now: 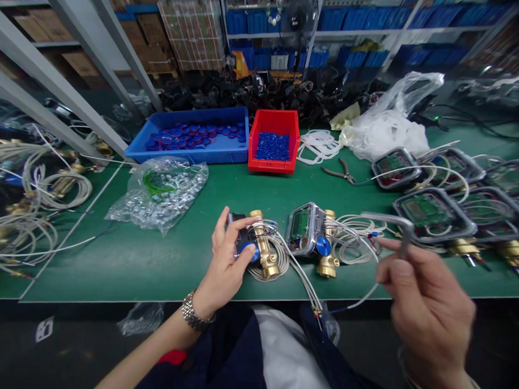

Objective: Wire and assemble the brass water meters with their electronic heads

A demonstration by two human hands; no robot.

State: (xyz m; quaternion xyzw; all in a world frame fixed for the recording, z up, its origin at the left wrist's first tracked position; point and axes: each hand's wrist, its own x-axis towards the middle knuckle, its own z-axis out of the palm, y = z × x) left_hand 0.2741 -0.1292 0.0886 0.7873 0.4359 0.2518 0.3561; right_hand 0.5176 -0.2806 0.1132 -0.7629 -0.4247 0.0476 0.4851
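Note:
My left hand (227,257) grips a meter by its black housing (243,237); the thumb lies on its round blue cap and the fingers reach over the top. The meter's brass pipe body (266,252) stands to the right of the hand, with grey cables coiled around it. In my right hand (425,302), raised near the front edge, is an L-shaped hex key (390,219), its free arm pointing left. Between the hands sits a second meter (302,230) with a clear-lidded display box, a blue cap (323,246) and a brass body (327,270).
Behind are a blue tray (134,143) of blue discs, a red bin (274,167) of small blue parts, a bag of parts (161,192), pliers (341,172) and white plastic bags (385,130). Several meters (434,214) crowd the right; coiled cables (67,184) fill the left.

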